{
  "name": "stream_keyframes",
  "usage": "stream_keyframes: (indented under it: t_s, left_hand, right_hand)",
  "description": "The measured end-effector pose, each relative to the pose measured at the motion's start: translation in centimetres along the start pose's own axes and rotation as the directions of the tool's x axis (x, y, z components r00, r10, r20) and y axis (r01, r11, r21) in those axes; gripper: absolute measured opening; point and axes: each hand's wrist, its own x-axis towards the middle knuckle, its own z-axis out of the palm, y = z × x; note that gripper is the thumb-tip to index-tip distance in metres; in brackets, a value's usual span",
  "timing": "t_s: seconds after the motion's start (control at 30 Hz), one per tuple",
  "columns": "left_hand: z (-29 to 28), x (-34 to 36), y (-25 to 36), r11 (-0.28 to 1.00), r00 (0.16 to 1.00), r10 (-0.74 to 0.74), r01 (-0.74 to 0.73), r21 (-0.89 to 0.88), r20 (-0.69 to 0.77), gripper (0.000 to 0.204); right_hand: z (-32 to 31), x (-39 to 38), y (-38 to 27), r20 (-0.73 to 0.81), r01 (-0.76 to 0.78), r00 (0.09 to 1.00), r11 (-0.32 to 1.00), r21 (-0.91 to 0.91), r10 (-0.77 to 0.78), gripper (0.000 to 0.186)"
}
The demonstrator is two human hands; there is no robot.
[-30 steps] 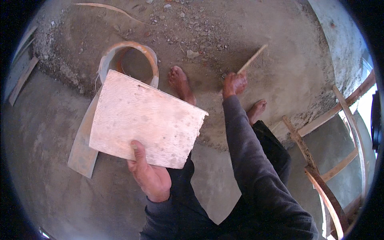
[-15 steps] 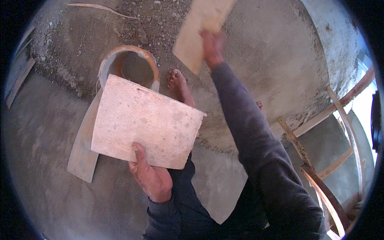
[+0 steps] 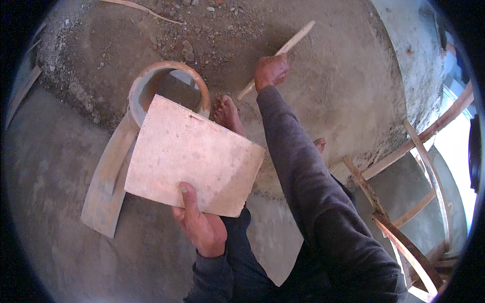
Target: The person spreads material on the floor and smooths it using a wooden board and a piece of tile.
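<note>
My left hand grips the lower edge of a pale rectangular board, thumb on top and fingers hidden beneath. Its flat face, marked with a few grey spots, points up at me. Farther forward, my right hand is closed round a wooden board, now seen nearly edge-on as a thin strip slanting up to the right. Behind the pale board stands a round bowl with an orange-brown rim and a dark, reflecting inside; the board hides its near side. From the bowl a long plank runs toward the lower left.
My bare feet stand on the grey, plaster-like floor. Loose rubble and a thin wooden strip lie at the far side. A wooden frame like a ladder is at the right, near a rough wall edge.
The board in my right hand has turned from showing its broad face to nearly edge-on, and that hand is slightly lower. The pale board in my left hand sits slightly farther right.
</note>
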Motion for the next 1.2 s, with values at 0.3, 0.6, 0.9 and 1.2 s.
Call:
stream_keyframes:
  t_s: [0.3, 0.6, 0.9, 1.2]
  left_hand:
    - [0.5, 0.3, 0.3, 0.998, 0.999, -0.022, 0.024, -0.057, 0.032, 0.054]
    - [0.9, 0.8, 0.7, 0.994, 0.999, -0.037, 0.034, -0.099, -0.032, 0.058]
    - [2.4, 2.0, 1.4, 0.989, 0.996, -0.087, 0.083, -0.123, -0.023, 0.059]
    - [3.7, 3.3, 2.3, 0.986, 1.000, 0.005, -0.008, -0.164, -0.019, 0.057]
  right_hand:
    - [0.5, 1.3, -0.1, 0.120, 0.463, 0.880, 0.886, 0.006, -0.460, 0.022]
    - [1.1, 1.9, -0.7, 0.104, 0.415, 0.908, 0.906, -0.084, -0.406, 0.024]
    - [-7.4, 10.2, -1.6, 0.182, 0.577, 0.804, 0.817, -0.005, -0.566, 0.035]
    - [-25.2, 28.7, 12.2, 0.109, 0.355, 0.913, 0.637, -0.684, -0.392, 0.034]
